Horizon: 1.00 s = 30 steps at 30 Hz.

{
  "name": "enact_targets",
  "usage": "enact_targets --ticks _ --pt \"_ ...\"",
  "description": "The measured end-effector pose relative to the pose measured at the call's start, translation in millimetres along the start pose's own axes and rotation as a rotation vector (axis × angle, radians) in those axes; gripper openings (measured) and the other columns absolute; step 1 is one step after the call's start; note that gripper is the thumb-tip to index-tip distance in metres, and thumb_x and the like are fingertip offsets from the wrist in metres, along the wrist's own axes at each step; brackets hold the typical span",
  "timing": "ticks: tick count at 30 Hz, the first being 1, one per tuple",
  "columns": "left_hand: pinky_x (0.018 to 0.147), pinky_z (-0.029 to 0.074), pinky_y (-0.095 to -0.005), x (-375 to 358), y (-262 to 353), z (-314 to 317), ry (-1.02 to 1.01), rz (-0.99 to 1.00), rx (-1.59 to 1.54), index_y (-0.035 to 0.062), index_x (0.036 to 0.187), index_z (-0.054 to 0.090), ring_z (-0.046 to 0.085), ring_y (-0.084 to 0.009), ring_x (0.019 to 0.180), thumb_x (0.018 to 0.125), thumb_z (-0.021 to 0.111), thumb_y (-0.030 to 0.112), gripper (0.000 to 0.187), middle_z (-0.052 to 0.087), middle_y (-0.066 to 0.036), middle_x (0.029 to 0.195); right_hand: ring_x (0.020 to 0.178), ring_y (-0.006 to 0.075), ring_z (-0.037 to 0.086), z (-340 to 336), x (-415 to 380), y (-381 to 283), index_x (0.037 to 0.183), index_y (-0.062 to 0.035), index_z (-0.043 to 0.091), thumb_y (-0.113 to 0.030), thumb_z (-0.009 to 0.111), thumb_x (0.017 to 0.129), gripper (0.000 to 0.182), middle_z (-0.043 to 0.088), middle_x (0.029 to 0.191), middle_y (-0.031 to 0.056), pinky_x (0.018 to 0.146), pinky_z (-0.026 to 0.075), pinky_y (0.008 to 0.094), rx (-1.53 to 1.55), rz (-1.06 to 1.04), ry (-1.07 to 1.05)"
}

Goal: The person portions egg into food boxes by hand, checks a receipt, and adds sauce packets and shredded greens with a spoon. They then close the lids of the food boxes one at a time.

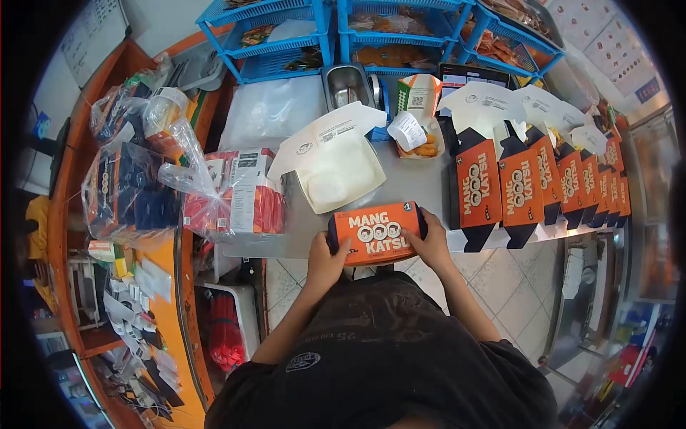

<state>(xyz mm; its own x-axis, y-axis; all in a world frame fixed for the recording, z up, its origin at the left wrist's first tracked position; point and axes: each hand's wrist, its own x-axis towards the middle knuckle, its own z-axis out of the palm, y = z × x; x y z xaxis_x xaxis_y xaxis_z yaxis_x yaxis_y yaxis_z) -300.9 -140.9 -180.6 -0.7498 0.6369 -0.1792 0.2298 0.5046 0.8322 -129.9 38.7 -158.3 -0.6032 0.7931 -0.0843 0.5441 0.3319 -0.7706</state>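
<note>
An orange box with "MANG KATSU" lettering (371,232) is held between both hands at the table's front edge, lid side up and closed. My left hand (330,252) grips its left end, thumb on the top face. On the right end my right hand (429,243) grips it the same way, fingers wrapped round the dark side. Just beyond the box lies an open white carton (339,175) with a round pale shape inside. Behind it to the right, a small open carton (420,146) holds fried food and a white cup with a printed label (407,131).
Several open orange boxes (477,182) stand in a row along the right of the metal table (275,248). Plastic-wrapped red packs (243,189) sit at the left, beside bagged dark boxes (132,186). Blue racks (275,44) and a metal container (348,86) line the back.
</note>
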Motion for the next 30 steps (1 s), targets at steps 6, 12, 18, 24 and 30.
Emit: enact_targets --ticks 6,12,18,24,30 --pt "0.075 0.046 -0.0378 12.3 41.5 -26.8 -0.204 -0.109 -0.005 -0.0066 0.096 0.058 0.060 -0.0293 0.078 0.083 0.060 0.036 0.044 0.061 -0.021 0.081 0.100 0.0353 0.058 -25.6 11.9 -33.6 0.117 0.0089 0.049 -0.025 0.068 0.077 0.056 0.056 0.113 0.0266 0.086 0.046 0.0374 -0.005 0.256 -0.320" --pt "0.077 0.047 -0.0363 27.5 -34.5 -5.1 -0.038 0.194 0.091 -0.0060 0.105 0.057 0.063 -0.0303 0.080 0.084 0.060 0.035 0.046 0.064 -0.021 0.090 0.095 0.0303 0.063 0.2 -3.3 12.9 0.127 0.0097 0.040 -0.022 0.059 0.085 0.057 0.062 0.103 0.0250 0.083 0.048 0.0344 0.337 0.104 -0.204" --pt "0.067 0.047 -0.0351 8.0 12.1 -6.6 -0.125 -0.106 -0.093 -0.0069 0.090 0.061 0.063 -0.0269 0.075 0.081 0.063 0.035 0.043 0.064 -0.021 0.080 0.094 0.0329 0.063 -1.3 -9.8 -5.0 0.128 0.0110 0.038 -0.019 0.058 0.085 0.056 0.061 0.100 0.0276 0.081 0.048 0.0348 0.231 0.026 -0.157" --pt "0.066 0.046 -0.0346 15.6 46.9 -29.2 -0.182 -0.149 0.086 -0.0067 0.076 0.061 0.062 -0.0219 0.074 0.080 0.064 0.036 0.043 0.062 -0.019 0.075 0.091 0.0382 0.062 0.7 -7.9 0.0 0.126 0.0115 0.039 -0.019 0.057 0.085 0.054 0.061 0.095 0.0302 0.077 0.049 0.0374 0.219 0.036 -0.146" --pt "0.065 0.046 -0.0358 16.6 35.3 -20.4 -0.163 -0.147 -0.053 -0.0066 0.078 0.061 0.061 -0.0214 0.074 0.079 0.065 0.039 0.046 0.063 -0.018 0.079 0.090 0.0391 0.062 -4.1 -4.1 -5.5 0.125 0.0115 0.040 -0.018 0.057 0.084 0.054 0.061 0.093 0.0302 0.076 0.049 0.0385 0.176 0.027 -0.121"
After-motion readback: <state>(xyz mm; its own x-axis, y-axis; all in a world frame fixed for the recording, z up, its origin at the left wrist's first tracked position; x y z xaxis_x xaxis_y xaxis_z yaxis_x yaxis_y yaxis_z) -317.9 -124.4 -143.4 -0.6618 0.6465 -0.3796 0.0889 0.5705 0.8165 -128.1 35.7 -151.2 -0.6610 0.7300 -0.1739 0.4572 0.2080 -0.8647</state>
